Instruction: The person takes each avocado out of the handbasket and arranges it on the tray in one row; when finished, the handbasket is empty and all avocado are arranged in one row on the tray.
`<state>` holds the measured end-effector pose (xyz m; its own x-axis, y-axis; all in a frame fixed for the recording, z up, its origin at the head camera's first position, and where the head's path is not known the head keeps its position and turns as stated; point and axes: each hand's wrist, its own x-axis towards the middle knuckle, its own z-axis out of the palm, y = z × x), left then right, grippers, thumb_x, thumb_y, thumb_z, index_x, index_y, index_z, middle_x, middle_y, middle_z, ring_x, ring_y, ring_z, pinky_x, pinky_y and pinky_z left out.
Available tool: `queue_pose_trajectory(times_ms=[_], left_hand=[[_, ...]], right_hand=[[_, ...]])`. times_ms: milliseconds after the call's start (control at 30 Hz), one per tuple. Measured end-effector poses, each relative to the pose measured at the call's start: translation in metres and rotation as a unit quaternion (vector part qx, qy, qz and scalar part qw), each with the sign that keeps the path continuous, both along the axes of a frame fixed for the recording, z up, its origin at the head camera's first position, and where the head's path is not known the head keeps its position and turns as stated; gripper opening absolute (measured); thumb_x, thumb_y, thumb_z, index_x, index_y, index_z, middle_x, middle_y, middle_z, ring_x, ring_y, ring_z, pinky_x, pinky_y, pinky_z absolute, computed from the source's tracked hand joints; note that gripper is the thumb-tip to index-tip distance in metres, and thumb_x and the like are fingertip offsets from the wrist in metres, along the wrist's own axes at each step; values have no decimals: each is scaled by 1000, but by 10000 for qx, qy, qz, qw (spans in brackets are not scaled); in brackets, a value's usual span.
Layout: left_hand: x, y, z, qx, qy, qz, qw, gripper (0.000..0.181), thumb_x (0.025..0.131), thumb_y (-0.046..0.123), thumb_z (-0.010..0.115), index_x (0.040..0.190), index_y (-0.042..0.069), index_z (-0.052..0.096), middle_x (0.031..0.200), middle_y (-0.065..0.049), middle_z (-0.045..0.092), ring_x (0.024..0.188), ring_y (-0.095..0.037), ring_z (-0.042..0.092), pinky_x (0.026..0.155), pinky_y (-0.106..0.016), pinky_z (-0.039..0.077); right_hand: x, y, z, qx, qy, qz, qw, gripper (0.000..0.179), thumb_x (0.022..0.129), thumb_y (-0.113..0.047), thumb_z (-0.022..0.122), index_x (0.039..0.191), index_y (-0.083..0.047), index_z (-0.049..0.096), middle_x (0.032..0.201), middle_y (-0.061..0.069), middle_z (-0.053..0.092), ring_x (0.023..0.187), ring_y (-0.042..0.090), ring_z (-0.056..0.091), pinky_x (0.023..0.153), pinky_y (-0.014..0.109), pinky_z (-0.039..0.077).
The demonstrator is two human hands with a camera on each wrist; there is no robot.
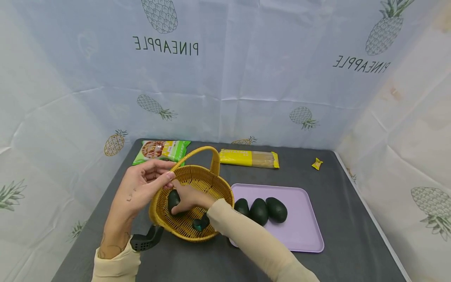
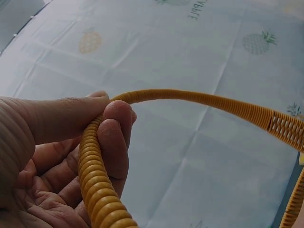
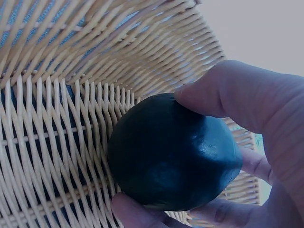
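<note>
A yellow wicker basket [image 1: 197,170] stands on the dark table, its handle [image 2: 185,97] arching above it. My left hand [image 1: 139,188] pinches that handle between thumb and fingers at its left side. Reaching down inside the basket, my right hand [image 1: 188,196] grips a dark green avocado [image 3: 173,152]. In the right wrist view the thumb lies over the avocado's top and the fingers curl beneath, close to the woven wall. To the right of the basket, three more avocados [image 1: 258,211] lie on a lilac tray [image 1: 299,235].
Behind the basket lie a green food packet [image 1: 162,150] at the left and a yellow pack of noodles [image 1: 248,158]. A small yellow wrapped candy [image 1: 317,163] sits at the far right. Pineapple-print curtains [image 1: 239,78] border the grey table [image 1: 352,235].
</note>
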<state>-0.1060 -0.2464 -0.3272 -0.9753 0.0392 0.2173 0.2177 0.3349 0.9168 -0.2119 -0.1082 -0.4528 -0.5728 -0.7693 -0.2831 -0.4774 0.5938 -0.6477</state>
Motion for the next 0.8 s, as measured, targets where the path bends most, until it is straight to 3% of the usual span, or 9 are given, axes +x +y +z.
queue_pose_trajectory(times_ms=[167,300,600,800], left_hand=[[0,1,0,-43,10,-11,10000,29,98,18,69,121,0,68,91,-4,72,76,-17,72,66,-29,62],[0,2,1,-92,35,46,9999,26,98,17,70,120,3,70,91,-1,71,75,-16,71,66,-29,61],[0,4,1,-3,56,36,10000,26,97,15,70,119,0,69,90,1,71,74,-15,71,67,-28,62],[-1,2,1,39,72,-7,10000,28,99,16,69,121,-1,68,91,-1,71,75,-17,72,69,-30,63]], right_hand=[[-3,14,3,-226,-49,-30,9997,68,88,-26,79,142,-15,39,124,6,61,98,11,59,81,19,49],[-3,26,10,-385,-76,-27,9992,65,88,-26,78,140,-13,41,111,5,62,87,11,59,73,20,49],[-2,55,18,-689,-207,-309,9969,65,89,-34,78,141,-19,43,106,1,64,82,11,63,73,22,52],[0,68,26,-852,-133,-572,9946,61,89,-35,77,141,-26,46,116,2,63,86,11,64,73,24,55]])
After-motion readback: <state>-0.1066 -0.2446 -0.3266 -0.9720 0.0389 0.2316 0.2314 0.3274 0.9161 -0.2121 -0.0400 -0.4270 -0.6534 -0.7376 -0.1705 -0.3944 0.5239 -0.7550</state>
